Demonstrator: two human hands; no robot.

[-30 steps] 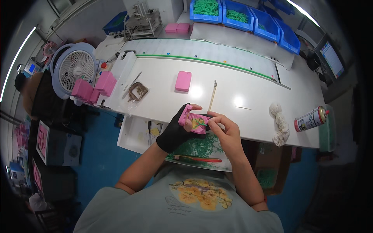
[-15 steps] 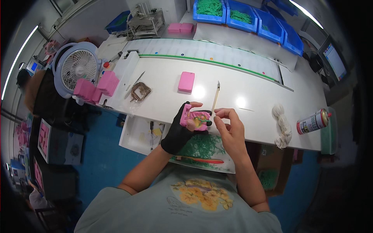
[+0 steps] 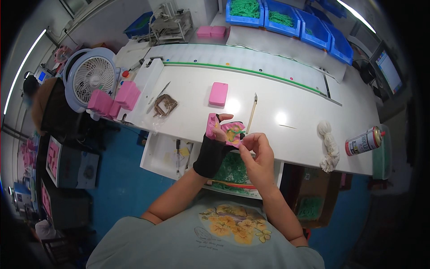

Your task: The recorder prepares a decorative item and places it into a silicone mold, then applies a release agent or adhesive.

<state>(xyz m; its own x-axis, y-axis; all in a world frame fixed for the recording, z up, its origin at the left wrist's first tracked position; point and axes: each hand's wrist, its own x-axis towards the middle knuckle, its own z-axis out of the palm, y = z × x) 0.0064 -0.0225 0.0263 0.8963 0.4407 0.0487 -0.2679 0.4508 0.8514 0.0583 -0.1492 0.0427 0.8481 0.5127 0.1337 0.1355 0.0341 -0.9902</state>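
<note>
My left hand (image 3: 209, 154), in a black glove with bare fingertips, holds a pink rubbery mould (image 3: 212, 126) that is spread apart. Yellowish patches and a thin green piece (image 3: 237, 132) show inside it. My bare right hand (image 3: 259, 157) has thumb and forefinger pinched together at the mould's right lower edge, just below the green piece. Exactly what the fingertips grip there is too small to tell. Ahead on the white table lie a closed pink block (image 3: 218, 93) and a thin wooden-handled tool (image 3: 252, 112) with a pointed tip.
A brown square frame (image 3: 165, 105) and tweezers lie left. At right are a white rag (image 3: 328, 145) and a spray can (image 3: 365, 141). An open drawer (image 3: 156, 157) sits below the table edge. Behind run a conveyor belt (image 3: 242, 58) and blue bins (image 3: 282, 20) of green pieces.
My right hand has come down and closed onto the mould's edge. The mould has tilted in my left hand. Coloured dots on the belt have shifted left.
</note>
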